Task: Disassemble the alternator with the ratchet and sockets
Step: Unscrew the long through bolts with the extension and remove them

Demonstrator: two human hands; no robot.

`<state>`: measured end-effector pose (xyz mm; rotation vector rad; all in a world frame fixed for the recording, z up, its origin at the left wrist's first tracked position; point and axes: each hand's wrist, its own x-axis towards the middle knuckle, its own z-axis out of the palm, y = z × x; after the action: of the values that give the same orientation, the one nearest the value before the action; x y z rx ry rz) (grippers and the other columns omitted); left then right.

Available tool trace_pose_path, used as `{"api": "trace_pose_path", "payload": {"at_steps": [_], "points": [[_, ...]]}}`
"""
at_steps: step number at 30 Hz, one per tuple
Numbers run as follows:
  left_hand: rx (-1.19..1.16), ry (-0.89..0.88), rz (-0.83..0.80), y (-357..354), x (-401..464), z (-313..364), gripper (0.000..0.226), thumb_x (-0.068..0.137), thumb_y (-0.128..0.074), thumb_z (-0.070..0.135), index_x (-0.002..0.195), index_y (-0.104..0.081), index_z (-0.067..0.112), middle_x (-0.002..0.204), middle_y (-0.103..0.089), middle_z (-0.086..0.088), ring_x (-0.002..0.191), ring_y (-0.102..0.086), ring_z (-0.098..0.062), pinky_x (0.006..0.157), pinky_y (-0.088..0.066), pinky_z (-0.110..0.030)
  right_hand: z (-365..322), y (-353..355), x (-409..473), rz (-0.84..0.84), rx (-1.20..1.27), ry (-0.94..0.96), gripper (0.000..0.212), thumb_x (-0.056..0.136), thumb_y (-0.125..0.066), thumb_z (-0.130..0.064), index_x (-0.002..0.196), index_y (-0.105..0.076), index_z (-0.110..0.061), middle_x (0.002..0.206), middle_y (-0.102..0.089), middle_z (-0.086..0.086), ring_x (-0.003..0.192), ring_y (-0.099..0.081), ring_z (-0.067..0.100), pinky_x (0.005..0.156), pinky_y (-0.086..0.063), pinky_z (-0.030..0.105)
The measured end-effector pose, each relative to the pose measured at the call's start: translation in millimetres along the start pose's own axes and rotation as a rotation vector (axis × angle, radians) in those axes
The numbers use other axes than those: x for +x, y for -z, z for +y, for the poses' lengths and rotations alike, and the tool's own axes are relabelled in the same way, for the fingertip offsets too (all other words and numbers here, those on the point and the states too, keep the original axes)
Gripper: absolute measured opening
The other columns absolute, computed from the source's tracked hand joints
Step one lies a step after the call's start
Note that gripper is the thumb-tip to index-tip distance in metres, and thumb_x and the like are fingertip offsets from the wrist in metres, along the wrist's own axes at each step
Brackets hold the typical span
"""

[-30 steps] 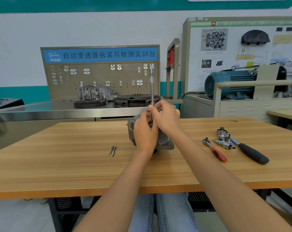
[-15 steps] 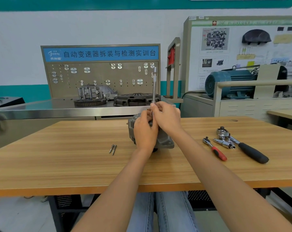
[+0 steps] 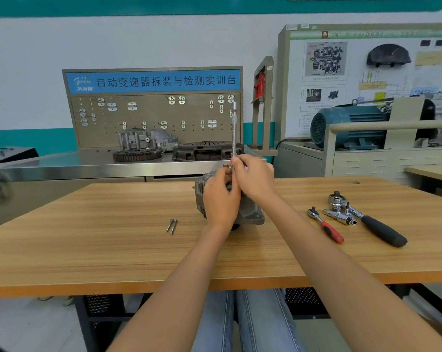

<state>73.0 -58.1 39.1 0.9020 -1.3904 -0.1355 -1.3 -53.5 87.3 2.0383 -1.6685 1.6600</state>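
The alternator [image 3: 250,212] is steadied by the left hand [image 3: 221,199]; the extension bar [image 3: 234,130], pinched by the right hand [image 3: 255,177], should be kept upright and spun gently

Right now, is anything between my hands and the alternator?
Nothing visible. The left hand rests on the alternator, and the right hand pinches the extension bar standing upright on top of it.

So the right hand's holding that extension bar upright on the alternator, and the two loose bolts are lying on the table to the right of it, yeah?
Not quite. The head view shows the two loose bolts lying on the table to the left of the alternator, not the right. The rest holds: the right hand holds the extension bar upright on it.
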Motion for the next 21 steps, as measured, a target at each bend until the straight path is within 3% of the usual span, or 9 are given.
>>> {"api": "trace_pose_path", "payload": {"at_steps": [4, 7, 9, 12, 16, 21], "points": [[0.024, 0.015, -0.018, 0, 1, -3, 0.01, 0.092, -0.058, 0.018, 0.1, -0.061, 0.012, 0.089, -0.067, 0.001, 0.087, -0.061, -0.016, 0.076, -0.051, -0.036, -2, 1, -2, -0.013, -0.031, 0.027, 0.034, 0.095, -0.047, -0.044, 0.112, -0.061, -0.018, 0.097, -0.066, -0.006, 0.093, -0.057, 0.011, 0.099, -0.029, 0.035], [0.03, 0.021, -0.024, 0, 1, -3, 0.012, 0.092, -0.057, 0.019, 0.103, -0.06, 0.013, 0.088, -0.065, 0.003, 0.086, -0.061, -0.014, 0.072, -0.048, -0.028, -7, 3, 1, 0.008, -0.011, 0.038, 0.046, 0.085, -0.059, -0.053, 0.11, -0.056, -0.014, 0.098, -0.061, -0.005, 0.094, -0.057, 0.013, 0.093, -0.039, 0.037], [0.027, 0.023, -0.019, -1, 2, -3, 0.01, 0.094, -0.057, 0.023, 0.099, -0.06, 0.015, 0.09, -0.066, 0.004, 0.087, -0.062, -0.012, 0.072, -0.046, -0.024, -9, 7, 8, 0.049, -0.13, 0.058, 0.044, 0.084, -0.057, -0.058, 0.092, -0.057, -0.015, 0.089, -0.057, -0.003, 0.086, -0.055, 0.015, 0.084, -0.044, 0.036], [0.034, 0.008, -0.015, -1, 2, -2, 0.009, 0.096, -0.055, 0.028, 0.09, -0.054, 0.022, 0.087, -0.063, 0.008, 0.085, -0.061, -0.011, 0.069, -0.042, -0.02, -10, 16, 22, -0.002, -0.442, 0.133, 0.058, 0.089, -0.039, -0.066, 0.066, -0.054, -0.015, 0.065, -0.055, -0.002, 0.065, -0.052, 0.014, 0.072, -0.04, 0.033], [0.059, -0.002, -0.007, -2, 2, -5, 0.013, 0.096, -0.054, 0.031, 0.085, -0.051, 0.023, 0.084, -0.064, 0.004, 0.082, -0.061, -0.013, 0.068, -0.042, -0.024, -10, 19, 36, -0.182, -0.499, 0.273, 0.053, 0.097, -0.036, -0.051, 0.055, -0.043, -0.019, 0.054, -0.044, -0.005, 0.052, -0.043, 0.01, 0.051, -0.035, 0.027], [0.04, 0.008, 0.002, -4, 1, -5, 0.016, 0.096, -0.053, 0.032, 0.083, -0.05, 0.023, 0.082, -0.063, 0.004, 0.08, -0.059, -0.015, 0.066, -0.041, -0.027, -5, 21, 45, -0.34, -0.422, 0.344, 0.048, 0.1, -0.034, -0.042, 0.06, -0.045, -0.018, 0.058, -0.045, -0.003, 0.054, -0.043, 0.008, 0.052, -0.033, 0.027]]}}
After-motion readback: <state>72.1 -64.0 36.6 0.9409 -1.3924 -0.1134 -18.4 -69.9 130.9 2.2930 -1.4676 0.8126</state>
